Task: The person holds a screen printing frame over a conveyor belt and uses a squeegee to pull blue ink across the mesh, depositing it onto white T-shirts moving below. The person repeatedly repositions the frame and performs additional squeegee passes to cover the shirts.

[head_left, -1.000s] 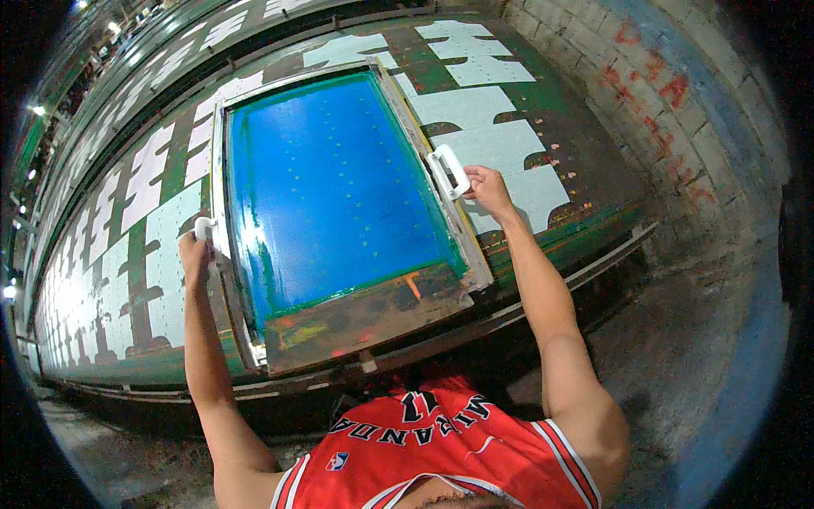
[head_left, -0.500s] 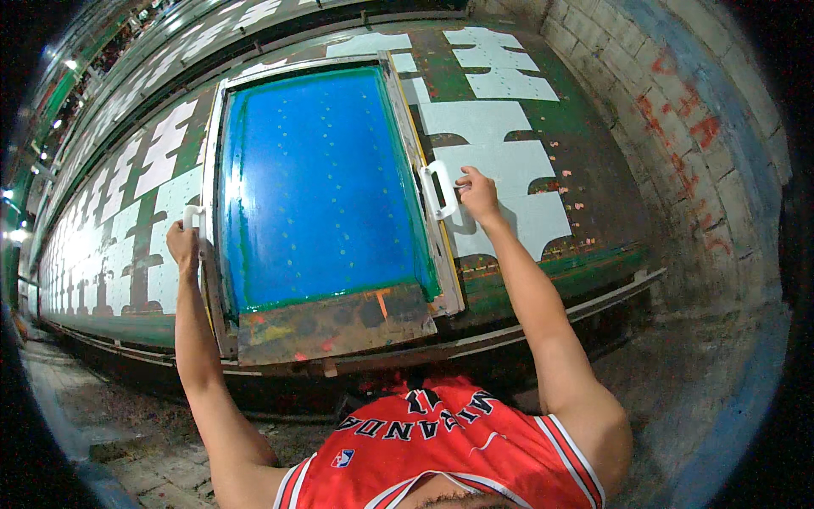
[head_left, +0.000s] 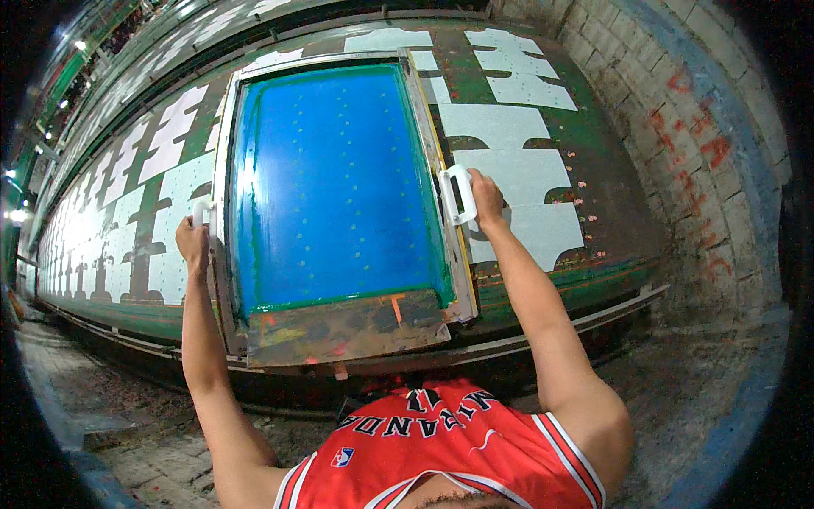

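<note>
A screen-printing frame (head_left: 222, 170) with a shiny blue mesh (head_left: 339, 187) and rows of small pale dots lies in front of me on a long green table. White handles stick out from both its sides. My left hand (head_left: 194, 243) is closed at the left handle (head_left: 201, 214), its fingers partly hidden. At the right handle (head_left: 458, 195), my right hand (head_left: 487, 202) is curled against the outer side, with some fingertips out of sight behind it. A stained brown board (head_left: 348, 332) covers the frame's near end.
White cut panels (head_left: 517, 174) lie in rows on the green table (head_left: 543, 276), on both sides of the frame. A rail (head_left: 585, 316) follows the table's near edge. A block wall (head_left: 661, 127) stands close on the right. Another panel-covered table (head_left: 195, 34) is farther back.
My right hand has come in from a small gap to meet the right handle. The view has shifted slightly; the frame keeps its place among the panels, and my left hand stays at its handle.
</note>
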{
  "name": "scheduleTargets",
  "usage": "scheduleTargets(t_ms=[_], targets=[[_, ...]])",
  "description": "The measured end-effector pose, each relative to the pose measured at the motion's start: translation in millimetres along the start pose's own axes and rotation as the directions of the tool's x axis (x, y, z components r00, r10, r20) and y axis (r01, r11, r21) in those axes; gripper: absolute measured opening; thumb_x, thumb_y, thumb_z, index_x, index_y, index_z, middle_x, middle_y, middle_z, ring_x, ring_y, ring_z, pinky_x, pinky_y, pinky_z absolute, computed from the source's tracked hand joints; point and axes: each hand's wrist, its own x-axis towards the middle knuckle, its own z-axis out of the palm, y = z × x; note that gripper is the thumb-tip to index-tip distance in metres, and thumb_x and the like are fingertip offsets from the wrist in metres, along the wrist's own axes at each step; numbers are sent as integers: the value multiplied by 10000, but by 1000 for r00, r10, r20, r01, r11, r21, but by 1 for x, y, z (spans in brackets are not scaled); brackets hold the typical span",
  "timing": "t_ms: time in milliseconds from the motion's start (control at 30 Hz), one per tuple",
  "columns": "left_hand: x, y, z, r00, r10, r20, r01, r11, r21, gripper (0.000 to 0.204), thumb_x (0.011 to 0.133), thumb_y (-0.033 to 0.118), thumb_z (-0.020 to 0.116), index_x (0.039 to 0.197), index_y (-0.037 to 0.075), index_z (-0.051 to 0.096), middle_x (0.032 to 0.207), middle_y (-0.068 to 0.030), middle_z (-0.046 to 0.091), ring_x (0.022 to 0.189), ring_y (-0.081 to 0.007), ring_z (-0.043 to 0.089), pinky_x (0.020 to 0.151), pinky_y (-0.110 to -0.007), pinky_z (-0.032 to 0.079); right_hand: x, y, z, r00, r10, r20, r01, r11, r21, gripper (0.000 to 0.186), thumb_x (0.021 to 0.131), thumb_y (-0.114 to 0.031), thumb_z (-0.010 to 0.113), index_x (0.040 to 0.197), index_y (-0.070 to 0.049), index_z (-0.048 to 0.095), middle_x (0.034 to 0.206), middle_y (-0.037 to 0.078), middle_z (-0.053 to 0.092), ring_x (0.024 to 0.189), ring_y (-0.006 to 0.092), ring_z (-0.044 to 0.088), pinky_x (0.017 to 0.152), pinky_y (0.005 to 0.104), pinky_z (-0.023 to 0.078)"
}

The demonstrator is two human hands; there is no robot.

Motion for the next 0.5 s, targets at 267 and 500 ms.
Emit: scheduleTargets(t_ms=[267, 500], targets=[[3, 14, -6, 1000, 5, 19, -4, 999, -53, 361, 715, 54, 611, 1037, -77, 710, 894, -217, 737, 801, -301, 711, 760, -380, 536, -15, 9, -54, 985, 9, 170, -43, 978, 202, 284, 864, -108, 644, 1138, -40, 683, 990, 165, 725, 922, 361, 691, 830, 462, 547], [12, 30, -15, 998, -17, 64, 23, 995, -97, 352, 725, 62, 638, 1043, -72, 711, 901, -215, 736, 795, -302, 705, 767, -393, 538, -129, -45, -187, 235, -203, 951, -134, 962, 239, 237, 938, -215, 592, 974, -10, 704, 858, 135, 749, 779, 261, 730, 753, 407, 553]])
